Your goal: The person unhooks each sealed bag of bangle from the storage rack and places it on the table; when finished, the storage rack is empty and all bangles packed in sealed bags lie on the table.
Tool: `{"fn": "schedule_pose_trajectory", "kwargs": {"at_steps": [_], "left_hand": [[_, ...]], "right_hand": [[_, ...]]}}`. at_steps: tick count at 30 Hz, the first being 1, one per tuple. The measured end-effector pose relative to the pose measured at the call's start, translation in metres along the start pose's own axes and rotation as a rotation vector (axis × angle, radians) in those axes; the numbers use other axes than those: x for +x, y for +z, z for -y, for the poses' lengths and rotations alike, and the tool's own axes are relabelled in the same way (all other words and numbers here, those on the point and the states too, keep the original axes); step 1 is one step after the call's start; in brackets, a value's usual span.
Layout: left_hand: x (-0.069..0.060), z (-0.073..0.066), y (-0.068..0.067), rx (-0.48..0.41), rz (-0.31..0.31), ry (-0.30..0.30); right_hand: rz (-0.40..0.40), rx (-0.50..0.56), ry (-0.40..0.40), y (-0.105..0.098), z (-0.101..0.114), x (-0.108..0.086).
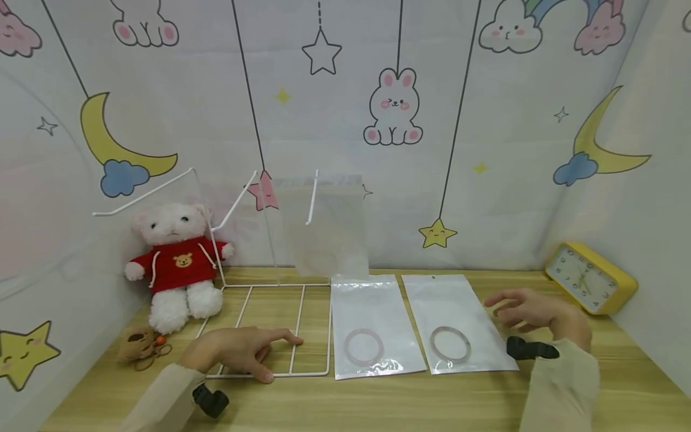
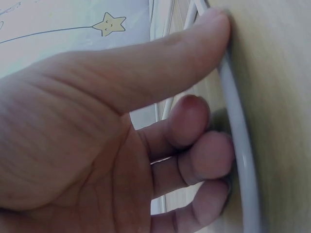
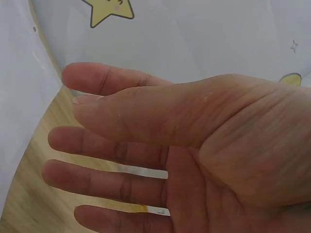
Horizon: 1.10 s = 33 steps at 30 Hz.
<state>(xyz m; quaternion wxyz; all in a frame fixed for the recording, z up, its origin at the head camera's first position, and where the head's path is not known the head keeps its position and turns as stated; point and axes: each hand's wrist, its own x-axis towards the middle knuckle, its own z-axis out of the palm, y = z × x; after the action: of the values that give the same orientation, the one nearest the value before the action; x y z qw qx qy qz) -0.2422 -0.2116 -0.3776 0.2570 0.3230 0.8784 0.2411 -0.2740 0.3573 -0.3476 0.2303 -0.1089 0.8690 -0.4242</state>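
My left hand [image 1: 243, 351] is at the front left of a white wire display rack [image 1: 291, 375], index finger stretched over its base. In the left wrist view the thumb touches the front wire [image 2: 238, 126], and the other fingers bend loosely beside it. A translucent bag [image 1: 326, 234] hangs at the rack's upper right. Two white plastic bags lie side by side on the table, one with a pink bangle [image 1: 364, 347], the other with a darker bangle [image 1: 450, 344]. Just right of that second bag [image 1: 459, 300], my right hand [image 1: 531, 312] hovers with relaxed fingers, holding nothing.
A white teddy bear [image 1: 178, 270] in a red hoodie sits behind the rack's left side. In front of it lies a small brown pouch [image 1: 135, 345] with an orange bead. A yellow clock [image 1: 591, 279] stands at the right back, near the patterned curtain [image 1: 496, 210].
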Motion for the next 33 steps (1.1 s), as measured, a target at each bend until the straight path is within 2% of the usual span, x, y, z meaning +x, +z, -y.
{"fn": "schedule_pose_trajectory", "kwargs": {"at_steps": [5,12,15,20,26,33], "left_hand": [[0.0,0.001,0.001,0.001,-0.002,0.012],[-0.002,-0.001,0.003,-0.014,-0.002,-0.01],[-0.003,-0.001,0.004,-0.011,-0.001,-0.003],[-0.004,-0.001,0.003,-0.003,-0.005,-0.01],[-0.004,-0.001,0.002,-0.008,-0.001,-0.01],[-0.002,-0.002,0.001,0.004,0.0,-0.017]], "right_hand": [[-0.025,-0.06,-0.032,-0.002,0.009,-0.003],[0.007,-0.102,-0.079,0.005,0.026,0.004],[0.001,-0.136,-0.123,0.01,0.035,0.008],[-0.094,-0.237,-0.191,0.019,0.053,0.018],[-0.19,-0.365,-0.336,0.032,0.08,0.037],[-0.258,-0.418,-0.357,0.053,0.105,0.057]]}}
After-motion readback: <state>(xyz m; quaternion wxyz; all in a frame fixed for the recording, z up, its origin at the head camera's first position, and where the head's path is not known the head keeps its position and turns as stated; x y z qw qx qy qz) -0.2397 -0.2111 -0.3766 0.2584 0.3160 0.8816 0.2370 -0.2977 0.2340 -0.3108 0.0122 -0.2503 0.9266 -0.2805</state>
